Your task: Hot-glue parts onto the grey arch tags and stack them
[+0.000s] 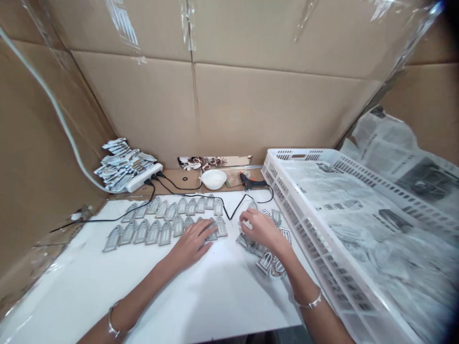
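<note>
My left hand (pixel 193 241) lies palm down at the right end of the front row of small grey house-shaped pieces (pixel 152 232). Its fingers are stretched out over a grey piece (pixel 213 234), partly covering it. A second row of the same pieces (pixel 191 206) runs behind. To the right, my right hand (pixel 260 227) hovers over a loose pile of pieces, its thumb and fingers curled together. Whatever may be between those fingertips is hidden. In the pile, brown-and-white window-patterned pieces (pixel 265 262) show below the wrist, with grey pieces (pixel 247 242) beside them.
A white plastic crate (pixel 297 229) lined with newspaper stands at right. Behind the rows are a glue gun (pixel 253 182), a white bowl (pixel 213 178) and a power strip (pixel 143 177) with black cables. Stacked pieces (pixel 124 162) lie at back left. Cardboard walls (pixel 229 110) enclose the table.
</note>
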The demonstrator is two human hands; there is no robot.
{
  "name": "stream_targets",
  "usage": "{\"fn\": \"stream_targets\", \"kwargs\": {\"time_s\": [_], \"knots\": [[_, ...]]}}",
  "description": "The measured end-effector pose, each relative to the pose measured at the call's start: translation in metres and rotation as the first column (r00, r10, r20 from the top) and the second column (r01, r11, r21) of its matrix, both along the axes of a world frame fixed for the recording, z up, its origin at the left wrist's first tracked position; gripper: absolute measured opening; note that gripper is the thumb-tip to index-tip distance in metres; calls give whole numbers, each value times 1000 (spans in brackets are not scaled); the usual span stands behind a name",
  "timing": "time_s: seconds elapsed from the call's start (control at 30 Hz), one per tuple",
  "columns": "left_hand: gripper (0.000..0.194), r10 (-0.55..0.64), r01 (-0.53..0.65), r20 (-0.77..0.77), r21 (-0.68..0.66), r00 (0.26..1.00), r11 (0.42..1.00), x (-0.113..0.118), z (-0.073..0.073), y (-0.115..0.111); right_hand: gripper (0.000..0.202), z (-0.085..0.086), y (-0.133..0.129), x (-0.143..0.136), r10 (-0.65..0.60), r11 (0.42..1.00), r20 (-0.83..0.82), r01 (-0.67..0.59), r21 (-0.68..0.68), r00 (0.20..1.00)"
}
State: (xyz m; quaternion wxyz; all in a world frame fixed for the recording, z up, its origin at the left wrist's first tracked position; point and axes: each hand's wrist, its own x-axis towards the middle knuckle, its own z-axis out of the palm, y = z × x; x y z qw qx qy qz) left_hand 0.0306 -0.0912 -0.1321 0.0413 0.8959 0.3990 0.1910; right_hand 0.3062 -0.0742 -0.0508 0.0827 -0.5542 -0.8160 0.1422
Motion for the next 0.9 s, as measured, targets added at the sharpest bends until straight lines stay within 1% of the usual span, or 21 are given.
{"fn": "stream_targets", "kwargs": {"time_s": [0.07,0.13,0.17,0.23,0.33,0.43,0.53,0.6,0.67,0.77,0.83,0.9], "knots": [[41,-43,43,-22,2,999,999,4,1,-1,26,-1,-1,11,18,992,41,-13,-123,999],[41,-66,66,-42,-4,997,998,7,3,-1,41,-6,-3,19,64,975,57,-50,-217,996],[41,-71,70,-50,-9,996,997,9,3,-1,46,-8,-3,22,81,968,64,-64,-243,995],[42,-69,69,-58,-14,996,998,10,3,-2,50,-11,-4,24,104,962,78,-81,-261,991],[41,-56,56,-41,-2,998,998,10,4,-2,43,-10,-4,23,109,965,83,-85,-248,991],[39,-49,49,-11,17,999,999,10,7,-4,34,-7,-3,23,80,970,53,-66,-234,995],[37,-69,69,-3,37,998,997,15,11,-8,25,-6,0,26,0,983,-20,-4,-185,1000],[37,-107,108,-19,58,994,992,25,11,-10,25,-7,3,28,-26,993,-100,15,-118,995],[37,-166,170,-47,86,985,982,38,10,-11,27,-8,7,29,9,999,-168,-16,-46,986],[36,-255,264,-83,133,964,955,63,8,-10,30,-12,10,28,129,992,-199,-129,13,972],[29,-284,297,-101,156,953,942,76,8,-11,34,-15,10,26,194,981,-209,-195,17,958],[18,-289,306,-118,173,950,936,83,10,-15,39,-17,8,23,228,972,-224,-233,3,948]]}}
